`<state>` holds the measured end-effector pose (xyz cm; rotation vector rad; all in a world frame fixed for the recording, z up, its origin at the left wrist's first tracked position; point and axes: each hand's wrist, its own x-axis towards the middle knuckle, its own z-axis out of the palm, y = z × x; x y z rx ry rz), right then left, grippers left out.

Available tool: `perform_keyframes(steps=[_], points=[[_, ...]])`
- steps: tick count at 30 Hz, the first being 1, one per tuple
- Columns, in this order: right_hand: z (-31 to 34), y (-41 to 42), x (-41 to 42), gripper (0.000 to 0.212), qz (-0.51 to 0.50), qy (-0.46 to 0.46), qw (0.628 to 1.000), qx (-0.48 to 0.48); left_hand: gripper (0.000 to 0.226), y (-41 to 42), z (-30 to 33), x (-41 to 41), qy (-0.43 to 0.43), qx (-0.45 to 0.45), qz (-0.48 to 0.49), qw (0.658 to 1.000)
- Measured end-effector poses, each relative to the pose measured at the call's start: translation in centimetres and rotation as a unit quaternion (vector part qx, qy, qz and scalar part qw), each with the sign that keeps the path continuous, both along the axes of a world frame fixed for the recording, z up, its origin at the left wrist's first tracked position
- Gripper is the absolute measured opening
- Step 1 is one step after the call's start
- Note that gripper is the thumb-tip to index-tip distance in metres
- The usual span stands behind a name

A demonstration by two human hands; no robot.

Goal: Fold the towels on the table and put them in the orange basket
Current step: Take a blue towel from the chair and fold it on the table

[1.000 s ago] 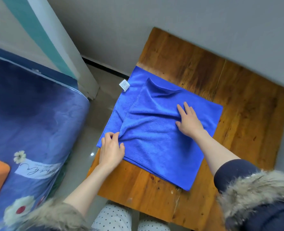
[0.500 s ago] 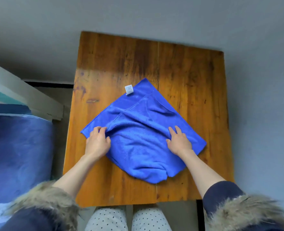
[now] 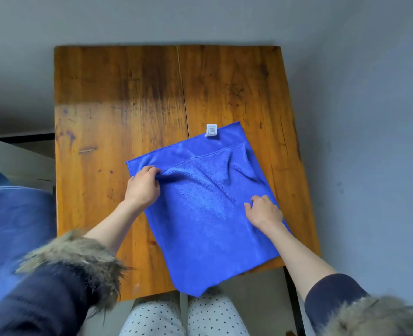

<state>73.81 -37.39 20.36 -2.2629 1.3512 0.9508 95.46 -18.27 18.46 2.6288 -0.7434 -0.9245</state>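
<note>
Blue microfibre towel (image 3: 207, 214) on desk (image 3: 118, 98): light, limp, grippy. Left hand (image 3: 142, 185) pinches upper layer's corner; right hand (image 3: 263, 209) fingers curled, gripping right edge.

The blue towel (image 3: 207, 214) lies folded double on the bench, upper layer rumpled. A white tag (image 3: 211, 130) sits at its far edge. Its near corner overhangs the bench edge.

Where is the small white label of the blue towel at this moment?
In the head view the white label sits at the far edge of the blue towel, right of the table's centre seam, beyond both hands.
</note>
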Motion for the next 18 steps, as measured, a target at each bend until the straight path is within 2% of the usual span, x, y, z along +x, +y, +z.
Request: perform_keyframes(steps=[2,5,7,11,14,18], points=[[0.1,-1.0,1.2,0.038,-0.020,-0.049,0.998,-0.038,0.038,0.3,0.1,0.1,-0.027,0.002,0.024,0.999],[0.2,-2.9,3.2,0.029,-0.069,-0.193,0.974,-0.099,0.030,0.9,0.2,0.5,-0.051,0.000,0.090,0.995],[0.1,-4.6,4.9,0.026,-0.076,-0.249,0.960,-0.100,0.027,1.2,0.1,0.7,-0.061,0.002,0.106,0.992],[-1.1,-7.3,8.2,0.037,-0.074,-0.244,0.966,-0.039,0.020,1.6,0.0,0.6,-0.021,-0.033,0.127,0.991],[-1.7,-7.9,9.3,0.028,-0.064,-0.214,0.974,-0.036,0.012,2.2,0.0,0.1,-0.032,-0.049,0.137,0.989],[-1.3,-8.2,9.1,0.020,-0.137,-0.301,0.944,-0.018,0.008,2.3,1.1,0.1,-0.017,-0.096,0.189,0.977]])
